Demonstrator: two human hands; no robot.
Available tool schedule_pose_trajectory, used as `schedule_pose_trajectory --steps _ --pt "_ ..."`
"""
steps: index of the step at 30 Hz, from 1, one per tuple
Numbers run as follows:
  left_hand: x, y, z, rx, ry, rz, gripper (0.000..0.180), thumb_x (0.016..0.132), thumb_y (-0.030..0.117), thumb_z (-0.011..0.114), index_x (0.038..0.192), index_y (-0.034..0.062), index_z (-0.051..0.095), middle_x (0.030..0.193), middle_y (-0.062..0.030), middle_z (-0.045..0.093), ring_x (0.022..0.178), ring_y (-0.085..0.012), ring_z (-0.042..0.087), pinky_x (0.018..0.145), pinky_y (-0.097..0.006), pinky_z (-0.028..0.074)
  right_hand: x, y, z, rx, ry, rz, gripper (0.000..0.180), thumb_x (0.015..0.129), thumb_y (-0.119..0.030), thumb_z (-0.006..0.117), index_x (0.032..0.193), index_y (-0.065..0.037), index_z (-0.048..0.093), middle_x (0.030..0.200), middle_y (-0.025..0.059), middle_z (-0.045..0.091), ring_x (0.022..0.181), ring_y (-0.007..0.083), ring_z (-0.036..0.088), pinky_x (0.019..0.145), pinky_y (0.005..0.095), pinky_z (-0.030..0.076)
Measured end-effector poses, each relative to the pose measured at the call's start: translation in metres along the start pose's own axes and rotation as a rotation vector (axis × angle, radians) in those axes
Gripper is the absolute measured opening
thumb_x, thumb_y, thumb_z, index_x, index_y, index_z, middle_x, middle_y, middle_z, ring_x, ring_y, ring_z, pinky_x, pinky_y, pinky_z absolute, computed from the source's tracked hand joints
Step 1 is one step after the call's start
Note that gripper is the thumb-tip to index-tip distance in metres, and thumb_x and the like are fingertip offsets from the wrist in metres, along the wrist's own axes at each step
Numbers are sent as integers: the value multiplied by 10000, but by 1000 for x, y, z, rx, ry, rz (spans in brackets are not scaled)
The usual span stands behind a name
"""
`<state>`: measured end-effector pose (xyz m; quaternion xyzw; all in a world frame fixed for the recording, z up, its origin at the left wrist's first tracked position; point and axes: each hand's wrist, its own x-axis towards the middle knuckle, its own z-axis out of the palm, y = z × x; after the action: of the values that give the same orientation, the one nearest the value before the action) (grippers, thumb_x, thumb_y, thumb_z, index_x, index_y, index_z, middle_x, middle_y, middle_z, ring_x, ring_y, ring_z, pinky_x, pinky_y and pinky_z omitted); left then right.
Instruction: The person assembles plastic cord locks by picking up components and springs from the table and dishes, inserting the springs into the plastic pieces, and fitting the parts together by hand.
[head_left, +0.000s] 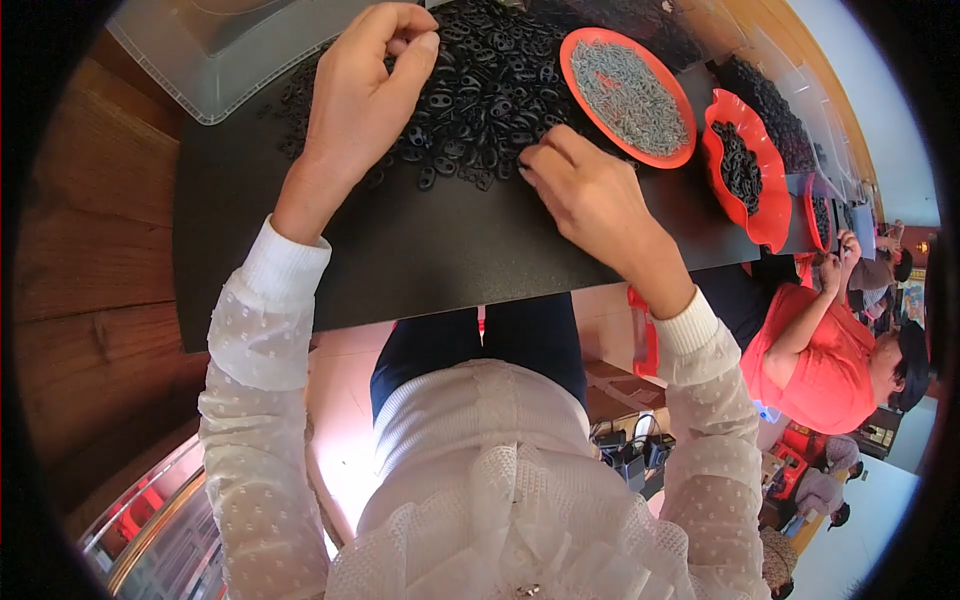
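Leaning over a dark tabletop (440,265), the person sits with its near edge just above the lap and its left edge beside brown wooden boards (110,240). A broad strip of that surface runs between the near edge and the loose heap of small black pieces (500,75), leaving room for both wrists. On the far left, a clear plastic tub (180,62) borders the working space; to the right, a red plate (676,157) of silvery pins (630,95) and a wavy-rimmed red dish (777,205) of black parts hem it in. The left hand (375,85) is over the heap's left part, fingers curled, thumb and forefinger close together; I can't tell whether they grip a piece. The right hand (590,190) is half curled, fingertips down at the heap's near right fringe, below the plate; whatever they pinch is hidden from me.
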<state>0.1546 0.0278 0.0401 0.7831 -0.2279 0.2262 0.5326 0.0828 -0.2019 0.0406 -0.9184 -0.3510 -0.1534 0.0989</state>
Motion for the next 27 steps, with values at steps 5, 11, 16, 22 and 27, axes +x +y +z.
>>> schedule_pose_trajectory --steps 5,11,16,22,27 --pt "-9 4 3 20 -25 5 131 904 129 588 976 21 592 837 -23 587 731 -99 533 668 -234 442 9 -16 4 83 8 -118 150 801 -100 656 926 -30 614 835 68 534 686 246 600 545 346 493" --pt "-10 12 7 -101 13 -10 101 892 113 595 879 17 567 658 -22 532 571 -69 473 527 -240 402 20 -19 10 -53 -30 -212 169 735 -79 647 887 -17 607 786 81 501 655 229 582 539 340 490" --pt "-15 16 12 -130 -42 -87 118 896 125 595 856 23 551 634 -34 514 556 -87 468 513 -254 393 24 -10 7 81 -23 -102 56 723 -69 618 756 -35 588 750 103 511 648 231 592 545 319 490" --pt "-17 23 11 -211 -276 -136 217 924 181 560 787 13 541 594 -36 480 548 -95 447 515 -284 376 35 -10 -19 1245 219 525 164 954 -139 565 998 1 638 704 -30 530 569 24 414 496 171 316" --pt "-19 29 18 -406 -350 -205 237 933 189 554 789 1 559 604 -2 494 565 -68 436 508 -259 360 39 -12 -11 1243 307 486 156 942 -110 575 1015 3 655 716 -19 548 577 27 431 503 177 337"
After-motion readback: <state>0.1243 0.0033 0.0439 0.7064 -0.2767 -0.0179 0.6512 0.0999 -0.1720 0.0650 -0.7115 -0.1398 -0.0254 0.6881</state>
